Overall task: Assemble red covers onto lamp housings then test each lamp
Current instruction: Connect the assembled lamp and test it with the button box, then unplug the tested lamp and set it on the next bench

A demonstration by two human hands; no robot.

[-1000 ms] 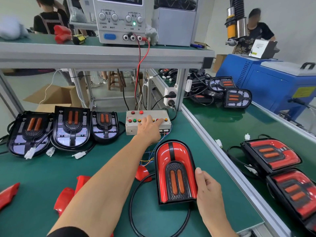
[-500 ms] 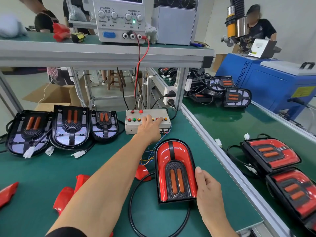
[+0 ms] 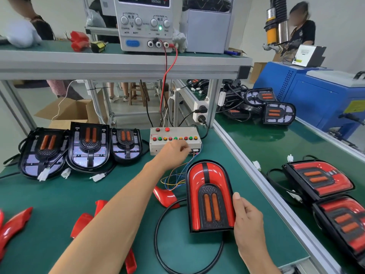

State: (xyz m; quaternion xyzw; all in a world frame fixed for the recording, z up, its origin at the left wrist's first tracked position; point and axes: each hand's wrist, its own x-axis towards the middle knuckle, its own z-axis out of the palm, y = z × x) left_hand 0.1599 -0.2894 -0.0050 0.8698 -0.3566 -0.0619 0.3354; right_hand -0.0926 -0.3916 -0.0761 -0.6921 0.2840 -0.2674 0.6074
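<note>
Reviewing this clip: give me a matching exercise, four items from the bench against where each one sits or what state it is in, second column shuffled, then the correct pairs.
Column one:
1. covered lamp
2. test box
3. three uncovered housings
4. power supply

Column two:
A. on the upper shelf, green indicator lit
B. in a row at the far left of the mat
C. under the left hand, at its button row
D. flat on the mat, right hand at its right edge

Pairs: 1-D, 2-C, 3-B, 4-A
</note>
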